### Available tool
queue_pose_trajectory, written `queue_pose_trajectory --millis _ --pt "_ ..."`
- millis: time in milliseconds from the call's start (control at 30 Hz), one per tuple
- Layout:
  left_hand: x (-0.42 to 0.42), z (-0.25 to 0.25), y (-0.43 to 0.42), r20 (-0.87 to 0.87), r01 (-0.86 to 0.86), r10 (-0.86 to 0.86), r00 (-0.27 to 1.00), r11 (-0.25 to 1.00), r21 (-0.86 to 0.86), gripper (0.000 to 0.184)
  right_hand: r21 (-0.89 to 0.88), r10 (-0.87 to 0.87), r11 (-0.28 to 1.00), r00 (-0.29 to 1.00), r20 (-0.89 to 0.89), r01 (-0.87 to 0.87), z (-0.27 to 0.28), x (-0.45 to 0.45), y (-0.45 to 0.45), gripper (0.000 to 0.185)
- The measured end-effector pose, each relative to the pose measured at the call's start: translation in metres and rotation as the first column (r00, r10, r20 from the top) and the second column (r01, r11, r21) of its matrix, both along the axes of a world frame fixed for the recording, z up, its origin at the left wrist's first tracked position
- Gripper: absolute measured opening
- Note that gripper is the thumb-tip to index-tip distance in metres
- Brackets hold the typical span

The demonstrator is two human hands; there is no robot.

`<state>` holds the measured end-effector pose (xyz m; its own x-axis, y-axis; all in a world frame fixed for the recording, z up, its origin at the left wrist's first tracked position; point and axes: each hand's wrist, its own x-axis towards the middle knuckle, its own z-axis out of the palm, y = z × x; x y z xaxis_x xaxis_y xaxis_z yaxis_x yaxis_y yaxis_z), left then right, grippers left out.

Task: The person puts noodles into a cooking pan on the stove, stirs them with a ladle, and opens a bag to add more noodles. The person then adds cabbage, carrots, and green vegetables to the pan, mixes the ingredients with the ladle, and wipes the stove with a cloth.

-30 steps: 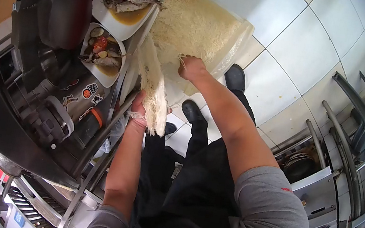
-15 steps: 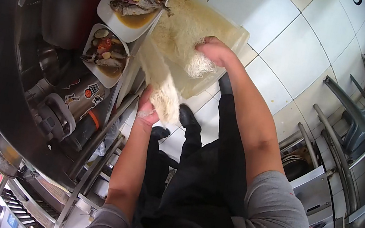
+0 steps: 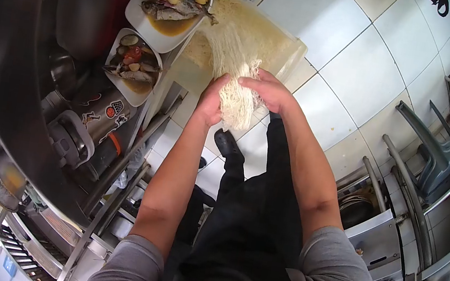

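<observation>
in the head view, a bundle of pale, noodle-like strands [image 3: 236, 104] is held up between both hands, in front of a translucent container [image 3: 298, 51] with more strands in it. the left hand [image 3: 213, 101] is half curled, cupping the bundle's left side, with some fingers hidden behind; the right hand [image 3: 270, 92] is partly closed on the other side, its fingers lying across the top. the loose lower end hangs free above the tiled floor [image 3: 334, 32] and near a dark shoe [image 3: 229, 144], so strands could slip out and drop there if either grip slackens. the upper end fans back toward the container, seemingly tangled with what lies in it; a hard pull might snap strands or drag the container along. squeezing too tightly could also crumble them, if they are dry. a sideways swing to the left might brush the upper dish [image 3: 159, 43] or the lower dish [image 3: 129, 95], wetting strands in the sauce.
</observation>
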<state>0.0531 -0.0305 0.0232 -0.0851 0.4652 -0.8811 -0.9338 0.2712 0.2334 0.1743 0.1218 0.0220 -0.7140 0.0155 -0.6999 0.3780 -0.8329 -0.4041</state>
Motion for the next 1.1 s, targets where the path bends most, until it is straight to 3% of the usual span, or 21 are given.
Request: queue_pose_trajectory --millis 67,133,233,333,500,567,633,733,767,833,867,1000,1100 --pt "0.002 0.017 0.007 0.021 -0.024 0.023 0.999 1.0 0.007 0.053 0.028 -0.008 1.0 1.0 -0.022 0.008 0.0 0.003 0.0 0.046" --pt "0.0 0.034 0.02 0.046 -0.044 0.044 0.998 0.999 0.018 0.054 -0.167 -0.055 0.984 0.997 0.045 0.062 0.003 0.004 0.004 0.045" --pt "-0.009 0.047 0.024 0.073 -0.121 0.117 0.99 0.992 0.047 0.055 -0.221 -0.147 0.963 0.988 0.047 0.154 0.005 0.003 -0.004 0.046" --pt "-0.012 0.048 0.016 0.107 -0.087 0.074 0.992 0.989 0.12 0.058 -0.187 -0.186 0.963 0.981 0.059 0.194 0.013 0.002 -0.008 0.042" --pt "-0.016 0.053 0.007 0.131 -0.021 0.008 0.991 0.995 0.096 0.053 -0.082 -0.167 0.98 0.976 0.137 0.179 0.041 -0.005 -0.004 0.037" --pt "-0.011 0.09 0.017 0.181 -0.018 -0.001 0.983 0.994 0.106 0.051 0.026 -0.2 0.98 0.974 0.106 0.198 0.063 0.004 -0.006 0.035" --pt "0.002 0.129 0.024 0.231 -0.011 -0.018 0.973 0.993 0.121 0.048 0.016 -0.228 0.974 0.97 0.079 0.227 0.097 0.02 -0.006 0.037" --pt "0.023 0.191 0.034 0.083 0.08 -0.094 0.992 0.984 0.157 0.046 -0.056 -0.329 0.943 0.944 0.015 0.329 0.153 0.046 -0.009 0.037" --pt "0.028 0.211 0.039 0.077 0.101 -0.117 0.99 0.977 0.186 0.046 -0.002 -0.335 0.942 0.942 0.004 0.335 0.175 0.056 -0.01 0.038" --pt "0.04 0.248 0.033 -0.133 0.166 -0.141 0.981 0.964 0.207 0.045 -0.005 -0.346 0.938 0.938 -0.02 0.346 0.225 0.072 -0.009 0.038" --pt "0.044 0.265 0.032 -0.198 0.145 -0.116 0.973 0.98 0.136 0.042 0.055 -0.376 0.924 0.925 -0.06 0.379 0.242 0.077 -0.013 0.037" --pt "0.051 0.352 0.029 -0.3 0.218 -0.136 0.944 0.941 0.259 0.041 0.235 -0.427 0.85 0.878 -0.217 0.472 0.311 0.087 -0.035 0.035" --pt "0.042 0.397 0.02 -0.395 0.365 -0.232 0.889 0.879 0.306 0.043 0.364 -0.461 0.735 0.815 -0.352 0.573 0.375 0.095 -0.055 0.034"
